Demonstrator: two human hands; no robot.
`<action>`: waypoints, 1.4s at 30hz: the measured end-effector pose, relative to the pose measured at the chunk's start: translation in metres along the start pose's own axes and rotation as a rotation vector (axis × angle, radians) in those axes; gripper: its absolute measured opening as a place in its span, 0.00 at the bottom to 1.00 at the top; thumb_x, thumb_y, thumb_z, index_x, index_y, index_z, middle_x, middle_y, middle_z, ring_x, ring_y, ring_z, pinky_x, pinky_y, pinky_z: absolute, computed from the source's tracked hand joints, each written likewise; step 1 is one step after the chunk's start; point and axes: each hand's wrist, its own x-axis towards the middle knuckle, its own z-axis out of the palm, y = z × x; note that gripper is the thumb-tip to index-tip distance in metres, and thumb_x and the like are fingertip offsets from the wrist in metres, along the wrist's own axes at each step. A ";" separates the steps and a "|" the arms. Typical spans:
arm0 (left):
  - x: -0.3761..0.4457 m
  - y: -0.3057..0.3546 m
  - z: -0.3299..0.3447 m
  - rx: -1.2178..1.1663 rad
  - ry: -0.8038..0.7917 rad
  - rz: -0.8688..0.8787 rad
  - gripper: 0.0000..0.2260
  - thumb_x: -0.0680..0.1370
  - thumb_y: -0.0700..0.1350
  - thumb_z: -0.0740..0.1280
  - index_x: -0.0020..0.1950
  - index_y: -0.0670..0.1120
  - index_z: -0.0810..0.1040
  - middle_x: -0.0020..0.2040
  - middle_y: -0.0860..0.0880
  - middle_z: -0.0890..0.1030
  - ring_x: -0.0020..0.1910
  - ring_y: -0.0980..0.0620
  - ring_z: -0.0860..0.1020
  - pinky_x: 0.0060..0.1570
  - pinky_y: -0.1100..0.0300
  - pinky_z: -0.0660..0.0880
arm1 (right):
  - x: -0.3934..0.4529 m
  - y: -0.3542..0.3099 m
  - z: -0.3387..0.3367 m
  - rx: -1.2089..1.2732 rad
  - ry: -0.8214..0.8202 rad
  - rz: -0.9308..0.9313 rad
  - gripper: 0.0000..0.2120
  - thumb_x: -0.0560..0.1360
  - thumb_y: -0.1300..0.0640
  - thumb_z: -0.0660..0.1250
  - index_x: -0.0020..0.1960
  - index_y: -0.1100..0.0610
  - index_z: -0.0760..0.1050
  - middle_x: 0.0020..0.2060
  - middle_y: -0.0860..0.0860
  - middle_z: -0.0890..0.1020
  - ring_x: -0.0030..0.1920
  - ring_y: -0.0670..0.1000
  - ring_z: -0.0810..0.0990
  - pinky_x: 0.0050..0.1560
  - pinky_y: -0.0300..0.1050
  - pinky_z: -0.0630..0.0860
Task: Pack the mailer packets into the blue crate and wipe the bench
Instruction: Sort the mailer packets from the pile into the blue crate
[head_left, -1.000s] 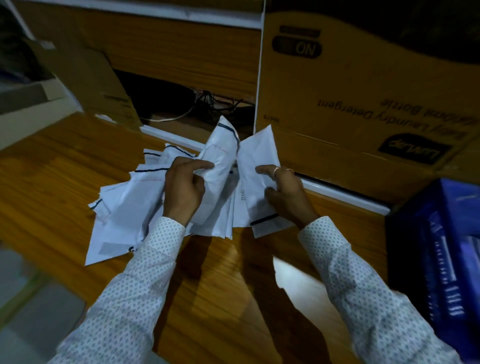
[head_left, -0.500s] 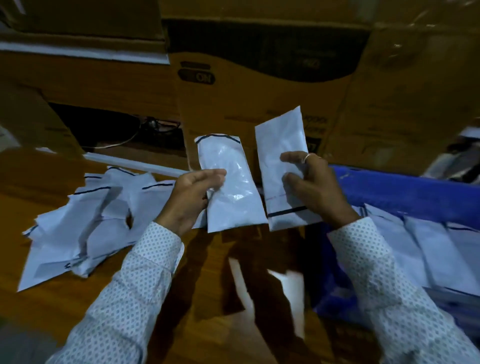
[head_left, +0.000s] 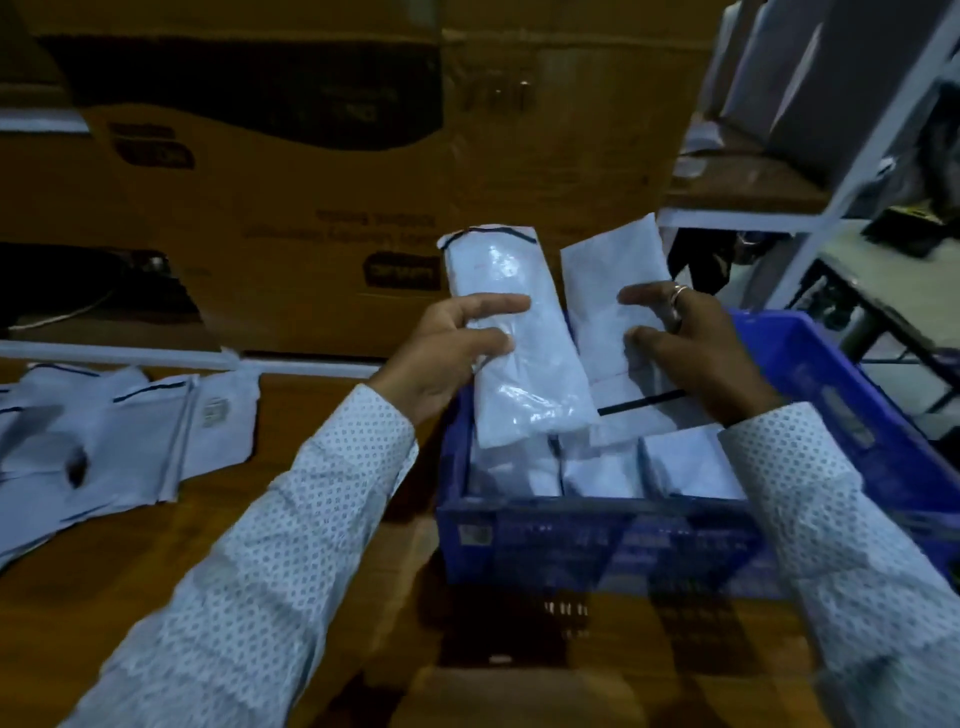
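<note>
— Nearest, then: patterned sleeves (head_left: 291, 525) reaching in from the lower edge, either side of the blue crate (head_left: 597, 540). Crate set on the wooden bench (head_left: 322, 415), front wall toward the camera, white mailer packets (head_left: 597, 473) already lying flat inside, behind that wall.

— And above the crate?

— Left hand (head_left: 441, 353) over its left rear corner, thumb and fingers curled round a glossy packet (head_left: 519, 353), held upright, slightly tilted, lower end hanging just over the packed ones. Right hand (head_left: 696, 353) over the crate's middle and right, ring on one finger, thumb and fingers pinching a second packet (head_left: 608, 291), matte, black stripe near its lower end. Both packets side by side, edges close, possibly touching; hard to tell through the blur.

— Left of the crate?

— Loose heap of packets (head_left: 130, 431) spread flat on the bench, well apart from the crate, some with dark stripes, overlapping.

— Farther back?

— Behind the crate and the heap, large cardboard boxes (head_left: 311, 208) standing as a wall, print upside down and too blurred to read. Dark gap left of the boxes with a pale cable (head_left: 67, 312). Beyond the crate's right side, white metal shelving (head_left: 831, 208), contents dim and unclear.
</note>
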 end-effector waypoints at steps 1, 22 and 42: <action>0.008 -0.005 0.015 0.039 -0.010 -0.017 0.18 0.76 0.28 0.66 0.62 0.42 0.81 0.55 0.48 0.83 0.48 0.53 0.84 0.44 0.57 0.82 | 0.001 0.012 -0.013 -0.028 0.001 0.019 0.18 0.75 0.67 0.68 0.63 0.54 0.78 0.59 0.48 0.79 0.58 0.45 0.77 0.44 0.23 0.72; 0.103 -0.118 0.187 0.871 -0.335 -0.421 0.28 0.76 0.29 0.65 0.71 0.53 0.71 0.57 0.42 0.74 0.43 0.42 0.79 0.41 0.51 0.81 | 0.007 0.182 -0.110 -0.835 -0.437 0.451 0.29 0.76 0.58 0.67 0.75 0.50 0.64 0.74 0.62 0.57 0.73 0.65 0.63 0.73 0.54 0.63; 0.111 -0.125 0.196 1.529 -0.578 -0.158 0.37 0.77 0.63 0.65 0.80 0.52 0.53 0.80 0.44 0.56 0.76 0.41 0.61 0.71 0.45 0.67 | 0.014 0.174 -0.094 -0.884 -0.643 0.347 0.33 0.75 0.56 0.70 0.76 0.59 0.62 0.72 0.59 0.69 0.72 0.59 0.69 0.71 0.51 0.67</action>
